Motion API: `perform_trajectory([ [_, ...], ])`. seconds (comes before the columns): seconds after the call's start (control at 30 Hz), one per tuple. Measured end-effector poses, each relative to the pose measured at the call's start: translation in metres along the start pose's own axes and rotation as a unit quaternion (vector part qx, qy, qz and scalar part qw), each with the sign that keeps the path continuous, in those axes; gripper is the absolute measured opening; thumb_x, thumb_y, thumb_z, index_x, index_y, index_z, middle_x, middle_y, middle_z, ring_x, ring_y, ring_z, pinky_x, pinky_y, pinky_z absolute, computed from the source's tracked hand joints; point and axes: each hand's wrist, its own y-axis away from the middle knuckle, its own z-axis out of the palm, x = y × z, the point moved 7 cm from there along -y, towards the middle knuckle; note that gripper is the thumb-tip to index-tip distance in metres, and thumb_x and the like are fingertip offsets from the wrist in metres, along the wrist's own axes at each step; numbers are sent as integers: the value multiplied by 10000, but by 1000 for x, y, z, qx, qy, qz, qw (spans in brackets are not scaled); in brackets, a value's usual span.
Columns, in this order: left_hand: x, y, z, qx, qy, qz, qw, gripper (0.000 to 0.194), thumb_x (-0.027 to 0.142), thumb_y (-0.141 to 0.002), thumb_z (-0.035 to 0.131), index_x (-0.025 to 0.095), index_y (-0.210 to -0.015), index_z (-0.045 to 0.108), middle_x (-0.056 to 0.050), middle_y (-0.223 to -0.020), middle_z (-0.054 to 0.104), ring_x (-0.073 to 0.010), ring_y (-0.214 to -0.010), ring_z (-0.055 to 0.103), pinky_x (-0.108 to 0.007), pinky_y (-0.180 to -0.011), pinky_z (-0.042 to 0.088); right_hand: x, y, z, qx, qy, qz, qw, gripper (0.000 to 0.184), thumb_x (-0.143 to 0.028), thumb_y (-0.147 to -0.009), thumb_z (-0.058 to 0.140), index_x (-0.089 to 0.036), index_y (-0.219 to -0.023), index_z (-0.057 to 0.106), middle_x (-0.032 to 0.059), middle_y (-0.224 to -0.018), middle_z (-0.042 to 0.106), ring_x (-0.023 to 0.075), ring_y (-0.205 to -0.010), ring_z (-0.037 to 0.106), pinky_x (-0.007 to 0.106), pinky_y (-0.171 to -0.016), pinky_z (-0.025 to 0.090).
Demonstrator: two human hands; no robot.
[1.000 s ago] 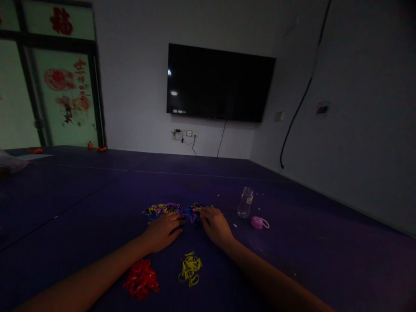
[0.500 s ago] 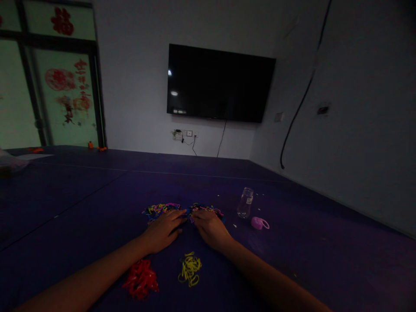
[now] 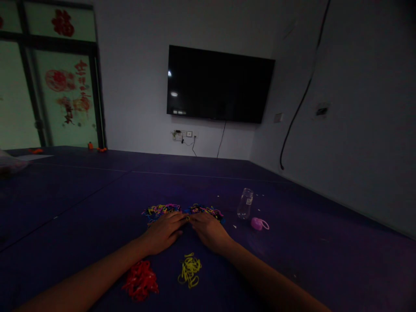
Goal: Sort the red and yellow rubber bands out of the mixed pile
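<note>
Two mixed heaps of coloured rubber bands lie side by side, the left heap [image 3: 160, 209] and the right heap [image 3: 206, 209]. At the near edge of the left heap rests my left hand [image 3: 164, 232], its fingers stretched out and thumb apart. My right hand [image 3: 209, 229] has its fingers close together, partly over the right heap. A small yellow rubber band [image 3: 187, 219] shows where the fingertips of both hands meet, apparently pinched by the right. Nearer me lie a red rubber band pile [image 3: 141, 281] and a smaller yellow rubber band pile [image 3: 190, 269].
To the right stand a clear bottle [image 3: 245, 203] and its pink lid with a loop [image 3: 259, 223]. Small white scraps [image 3: 235, 226] dot the purple surface [image 3: 308, 242]. A plastic bag [image 3: 9, 162] sits at far left. A black cable [image 3: 297, 112] hangs on the right wall.
My right fingertips have moved left and slightly nearer, off part of the right heap, to meet the left fingertips. A yellow rubber band now shows between them.
</note>
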Motion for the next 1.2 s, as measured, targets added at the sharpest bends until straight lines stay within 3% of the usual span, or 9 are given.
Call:
perform_trajectory([
  [0.2,1,-1,-3,8,0,-9,1000,411,155,-846,510,203,-1253,486,-84,-1249,553,-236,-1167,475,-415,-993,377,1,0,-3,15,-11,15,1000,272,-125,-888,419,-167,-1037,643,88,-1019,658,186,-948,597,315,-860,458],
  [0.33,-3,1,-4,17,-5,-26,999,340,194,-870,494,197,-1209,523,-92,-1203,572,-246,-1151,487,-421,-974,394,-2,1,-17,71,-106,29,991,260,-141,-865,427,-171,-928,678,83,-963,678,181,-907,616,303,-825,474],
  [0.47,-7,1,-3,23,-3,-35,999,313,223,-876,490,189,-1183,542,-102,-1162,590,-254,-1113,511,-422,-943,415,2,9,-25,157,-272,144,938,236,-148,-779,447,-178,-698,667,46,-735,686,162,-727,641,256,-684,496],
  [0.57,-8,2,-4,34,4,-26,999,327,229,-882,480,200,-1203,534,-101,-1183,587,-250,-1134,499,-424,-958,396,-10,11,-13,105,-388,176,899,249,-151,-688,385,-174,-529,576,11,-503,577,119,-436,528,196,-428,398],
  [0.6,-8,2,-4,36,5,-24,999,328,241,-888,472,207,-1209,533,-97,-1188,587,-248,-1139,496,-426,-963,391,-17,11,-10,81,-402,165,897,241,-157,-666,374,-179,-498,545,1,-465,541,111,-403,492,191,-406,371],
  [0.73,-8,2,-4,30,2,-23,999,330,306,-912,442,206,-1211,541,-96,-1216,578,-253,-1162,480,-434,-982,371,-46,9,-14,14,-351,63,934,200,-189,-642,388,-191,-466,482,-12,-448,503,115,-462,494,206,-515,401],
  [0.83,-7,2,-5,25,4,-27,999,331,315,-916,440,197,-1208,542,-99,-1230,572,-252,-1168,477,-432,-985,371,-50,9,-18,1,-328,47,944,195,-208,-658,379,-197,-487,471,-7,-470,509,121,-476,495,212,-528,399],
  [1.03,-8,2,-3,24,12,-29,999,313,254,-893,475,193,-1192,546,-98,-1203,585,-247,-1145,496,-418,-968,392,-34,10,-24,80,-321,100,939,226,-194,-694,365,-189,-557,545,-5,-499,549,123,-480,518,208,-509,382],
  [1.2,-10,2,-1,27,5,-32,999,328,223,-872,500,210,-1198,542,-92,-1194,583,-248,-1132,504,-420,-961,400,9,14,-26,143,-184,195,953,253,-194,-793,402,-184,-672,623,11,-632,639,138,-593,584,214,-562,400],
])
